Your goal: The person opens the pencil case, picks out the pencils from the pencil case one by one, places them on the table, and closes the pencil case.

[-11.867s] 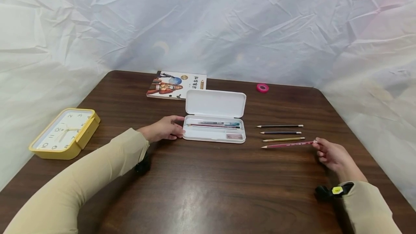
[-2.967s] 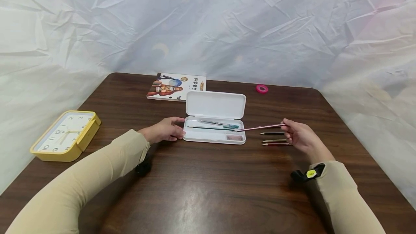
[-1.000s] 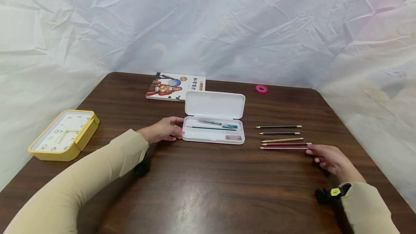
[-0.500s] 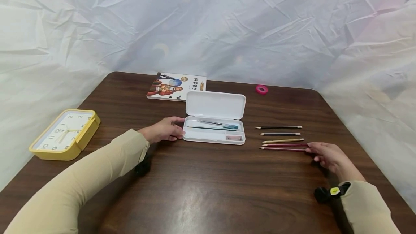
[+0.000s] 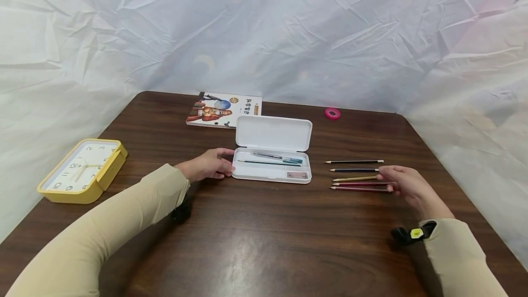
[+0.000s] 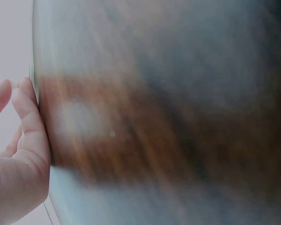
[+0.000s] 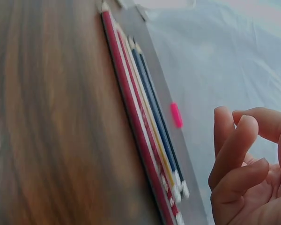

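A white pencil case (image 5: 274,133) stands with its lid up. In its base lie a pen with a teal end (image 5: 292,160), a dark green pencil (image 5: 266,163) and a pinkish eraser (image 5: 297,175). My left hand (image 5: 207,165) touches the case's left end with relaxed fingers. To the right, several pencils lie in a row, tips pointing left: a black pencil (image 5: 354,162), a navy pencil (image 5: 352,170), a gold pencil (image 5: 352,178) and two red pencils (image 5: 356,189). My right hand (image 5: 406,187) hovers at their right ends; its fingers (image 7: 229,154) are loosely curled with nothing between them.
A yellow clock (image 5: 84,171) lies at the left edge of the brown table (image 5: 231,242). Behind the case is an illustrated book (image 5: 214,110). A pink tape roll (image 5: 332,113) lies near the back edge. Pale cloth (image 5: 264,35) hangs around the table.
My right hand lifted a red pencil out of the case, laid it at the row's near side and let go. Now it has moved up and left over the pencil ends. The left hand stays put.
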A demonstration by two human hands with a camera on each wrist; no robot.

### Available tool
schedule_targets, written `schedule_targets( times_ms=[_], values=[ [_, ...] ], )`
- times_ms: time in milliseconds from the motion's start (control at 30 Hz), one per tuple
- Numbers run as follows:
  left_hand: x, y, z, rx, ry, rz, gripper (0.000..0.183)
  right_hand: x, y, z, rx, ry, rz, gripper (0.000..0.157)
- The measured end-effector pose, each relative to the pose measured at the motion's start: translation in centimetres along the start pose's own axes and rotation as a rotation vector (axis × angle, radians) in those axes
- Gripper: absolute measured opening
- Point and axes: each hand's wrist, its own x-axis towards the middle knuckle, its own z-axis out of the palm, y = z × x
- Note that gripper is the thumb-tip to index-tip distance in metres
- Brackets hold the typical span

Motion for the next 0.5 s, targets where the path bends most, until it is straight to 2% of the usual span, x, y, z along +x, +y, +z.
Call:
schedule_targets(
  times_ms=[300, 500],
  values=[
    [0.0, 0.0, -0.1, 0.007, -0.007, -0.002, 0.060, 1.0, -2.6, 2.8, 0.008, -0.058, -0.025, 0.031],
    [0.1, -0.1, 0.0, 0.002, -0.005, 0.002, 0.061, 1.7, -3.5, 4.4, 0.083, -0.099, -0.026, 0.020]
  ],
)
